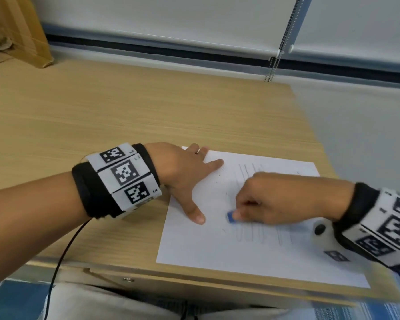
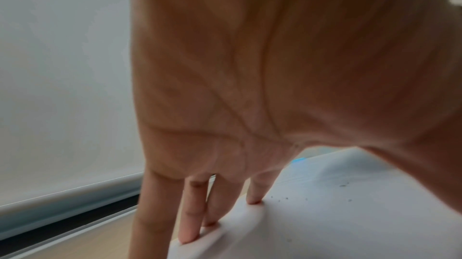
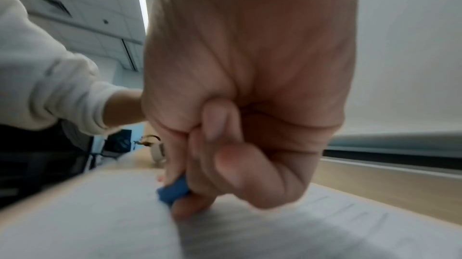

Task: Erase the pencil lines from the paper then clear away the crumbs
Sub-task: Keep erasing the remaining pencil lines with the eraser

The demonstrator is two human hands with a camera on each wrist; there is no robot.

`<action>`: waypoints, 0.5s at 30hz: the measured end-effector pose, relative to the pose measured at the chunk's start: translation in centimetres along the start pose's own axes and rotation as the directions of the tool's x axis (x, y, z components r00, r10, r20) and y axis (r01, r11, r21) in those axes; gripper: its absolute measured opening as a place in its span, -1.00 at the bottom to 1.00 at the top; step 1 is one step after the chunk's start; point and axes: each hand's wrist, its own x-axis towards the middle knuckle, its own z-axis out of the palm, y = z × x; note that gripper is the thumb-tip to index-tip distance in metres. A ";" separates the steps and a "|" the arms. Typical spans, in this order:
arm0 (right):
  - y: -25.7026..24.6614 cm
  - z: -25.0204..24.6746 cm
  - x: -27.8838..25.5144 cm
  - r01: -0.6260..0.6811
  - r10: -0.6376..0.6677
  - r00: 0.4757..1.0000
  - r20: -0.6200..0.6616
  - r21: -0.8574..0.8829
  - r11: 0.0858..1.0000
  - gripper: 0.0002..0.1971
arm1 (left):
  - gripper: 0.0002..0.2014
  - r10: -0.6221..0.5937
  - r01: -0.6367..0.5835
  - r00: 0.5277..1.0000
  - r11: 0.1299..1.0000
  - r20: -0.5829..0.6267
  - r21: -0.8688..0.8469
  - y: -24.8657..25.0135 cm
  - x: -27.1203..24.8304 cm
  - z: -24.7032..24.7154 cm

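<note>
A white sheet of paper (image 1: 217, 245) lies at the desk's near right corner, with faint pencil lines (image 1: 247, 172) across its middle. My left hand (image 1: 185, 179) presses flat on the paper's left part, fingers spread; the left wrist view shows its fingertips (image 2: 190, 237) pressing on the sheet's edge (image 2: 325, 233). My right hand (image 1: 263, 202) pinches a small blue eraser (image 1: 230, 217), held down on the paper; the right wrist view shows the eraser (image 3: 173, 192) between thumb and fingers. Dark crumbs (image 2: 342, 185) dot the sheet.
The wooden desk (image 1: 102, 112) stretches away to the left and back. A cardboard box (image 1: 16, 31) stands at the far left corner. Blind cords (image 1: 273, 65) hang at the back. The desk's front edge (image 1: 194, 280) is just under the paper.
</note>
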 end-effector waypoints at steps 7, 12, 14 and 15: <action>-0.7 0.2 -0.7 -0.009 -0.004 0.992 0.129 0.102 0.995 -0.52 | 0.35 -0.005 0.005 1.000 1.000 0.013 -0.009 -0.1 0.1 0.1; 1.9 -1.3 2.0 -0.083 0.081 0.988 -0.134 -0.009 0.996 -0.48 | 0.37 -0.007 0.007 1.000 1.000 0.014 -0.002 0.1 0.1 0.2; 1.9 -1.2 1.8 -0.077 0.076 0.992 -0.098 -0.001 0.997 -0.48 | 0.37 -0.011 0.011 1.000 1.000 0.016 -0.005 0.0 0.1 0.1; 1.6 -1.0 1.3 -0.062 0.063 0.997 -0.039 0.012 0.998 -0.48 | 0.38 -0.008 0.009 1.000 1.000 0.018 -0.011 0.0 0.2 0.1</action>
